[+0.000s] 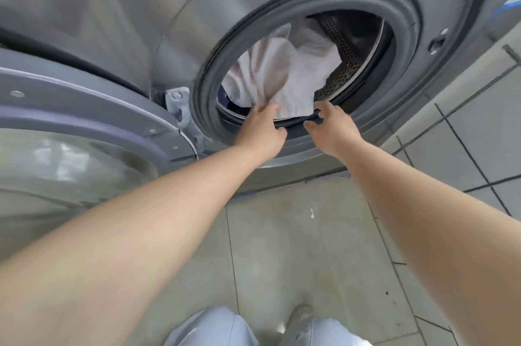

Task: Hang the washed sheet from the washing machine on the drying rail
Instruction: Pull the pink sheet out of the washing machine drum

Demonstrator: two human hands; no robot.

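The washer [282, 7] fills the view, its door [84, 125] swung wide to the left of both hands, over a tiled floor [296, 247]. The drying rail is not seen. Beyond the hands, the round opening is ringed by a grey seal [406, 18], with the perforated drum [349, 44] behind it.

The sheet [282, 69] is still bunched inside the drum, its lowest fold hanging at the seal's bottom lip, just past the fingertips. Something dark blue shows beneath it to the left; what it is cannot be told.

The left hand [260, 128] is reached to the sheet's lower edge, fingers touching the cloth. Whether a grip is closed on it cannot be told. The right hand [331, 128] is spread and released, fingers at the seal lip just beside the sheet, nothing held.

The step in hand is judged to be the first taking-hold. It would be done well if a generous bunch were gathered in each grip rather than a thin edge, since wet cloth is heavy and may slip. The sheet should be lifted clear of the seal as it is drawn out, and kept off the floor.
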